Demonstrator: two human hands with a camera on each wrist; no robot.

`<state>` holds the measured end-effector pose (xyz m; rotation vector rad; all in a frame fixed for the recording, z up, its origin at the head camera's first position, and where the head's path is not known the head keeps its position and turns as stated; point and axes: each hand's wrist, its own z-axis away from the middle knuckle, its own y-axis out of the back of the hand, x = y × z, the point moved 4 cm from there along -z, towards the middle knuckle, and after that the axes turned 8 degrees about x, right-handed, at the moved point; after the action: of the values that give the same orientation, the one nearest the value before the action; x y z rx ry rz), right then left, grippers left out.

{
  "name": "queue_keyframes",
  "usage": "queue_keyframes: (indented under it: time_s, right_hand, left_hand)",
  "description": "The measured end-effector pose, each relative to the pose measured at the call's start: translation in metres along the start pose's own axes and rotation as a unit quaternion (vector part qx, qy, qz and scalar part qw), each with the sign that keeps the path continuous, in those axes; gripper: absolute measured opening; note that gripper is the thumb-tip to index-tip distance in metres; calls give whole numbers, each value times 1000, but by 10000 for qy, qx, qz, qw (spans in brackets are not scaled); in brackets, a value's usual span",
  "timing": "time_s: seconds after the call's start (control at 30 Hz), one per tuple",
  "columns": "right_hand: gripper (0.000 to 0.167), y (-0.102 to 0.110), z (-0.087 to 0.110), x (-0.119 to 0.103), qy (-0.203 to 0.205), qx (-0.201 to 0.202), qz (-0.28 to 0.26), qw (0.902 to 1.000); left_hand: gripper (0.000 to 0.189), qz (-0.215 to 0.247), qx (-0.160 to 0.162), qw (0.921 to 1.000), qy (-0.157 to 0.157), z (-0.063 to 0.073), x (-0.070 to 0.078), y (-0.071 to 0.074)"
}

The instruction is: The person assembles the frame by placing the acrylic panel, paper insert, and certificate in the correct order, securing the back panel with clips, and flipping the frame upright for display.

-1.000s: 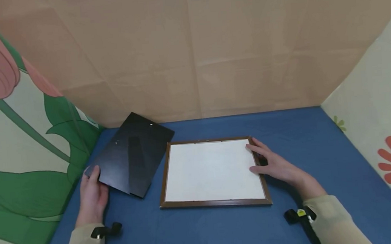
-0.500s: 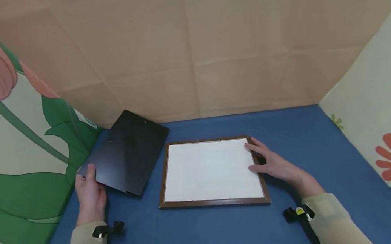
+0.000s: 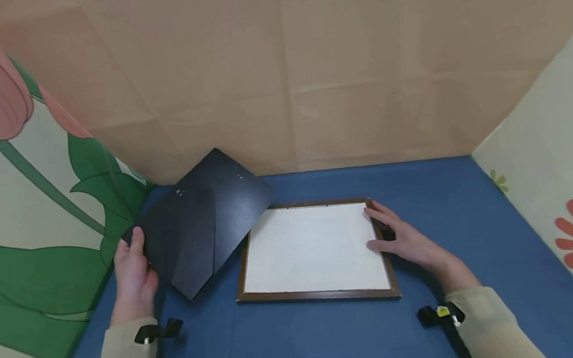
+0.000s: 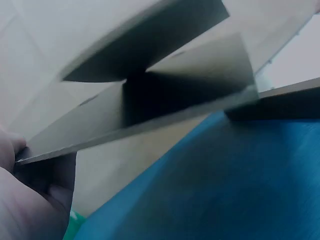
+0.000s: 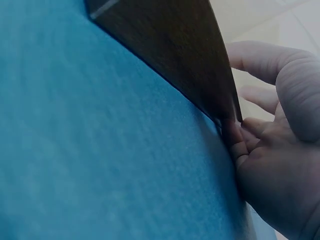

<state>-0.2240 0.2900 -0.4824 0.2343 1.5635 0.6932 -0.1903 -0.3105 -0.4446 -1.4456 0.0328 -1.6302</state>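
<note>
In the head view my left hand [image 3: 135, 278] grips the near-left corner of a black picture-frame backing board [image 3: 190, 224], thumb on top. The board is tilted, its far-right corner overlapping the frame's upper left. The left wrist view shows a stand flap [image 4: 150, 45] sticking out from the board. At centre, a brown wooden picture frame [image 3: 319, 296] lies flat with a white sheet [image 3: 311, 249] inside. My right hand [image 3: 410, 242] rests at the frame's right side, thumb and forefinger reaching over the edge. In the right wrist view other fingers [image 5: 235, 137] sit against its outer side.
A blue cloth [image 3: 297, 339] covers the table. Behind it rises a tan sheet wall [image 3: 285, 90]. Flower-printed panels stand on the left [image 3: 39, 279] and right [image 3: 538, 144]. A small black camera is strapped to each wrist.
My left hand has turned and lifted the backing board, swinging its far end to the right, over the frame's upper-left corner. My right hand and the frame stay in place.
</note>
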Motion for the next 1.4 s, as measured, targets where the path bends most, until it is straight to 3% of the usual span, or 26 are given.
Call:
queue_keyframes:
  time_s: [0.13,0.27,0.53,0.9,1.13,1.4]
  right_hand:
    - [89,-2,-1,2,-37,141,2,9999]
    - [84,-3,0,0,-61,285,-129,9995]
    - [70,-1,0,-6,71,774,-163,9968]
    - [53,4,11,-30,19,1717,-61,9851]
    - [57,-6,12,-43,-45,1474,8,9891]
    - [64,-12,14,-42,-398,1026,-554,9924]
  left_hand:
    - [25,-1046,-245,9941,120,5,-14,-12]
    - [28,-1597,-657,9848,162,9,-29,-25]
    - [35,-2217,-1595,9616,272,19,-56,-52]
    - [30,-2572,-1986,9446,469,33,-96,-82]
    - [27,-2651,-2074,9404,475,42,-112,-94]
    - [26,-2672,-2141,9373,652,50,-124,-99]
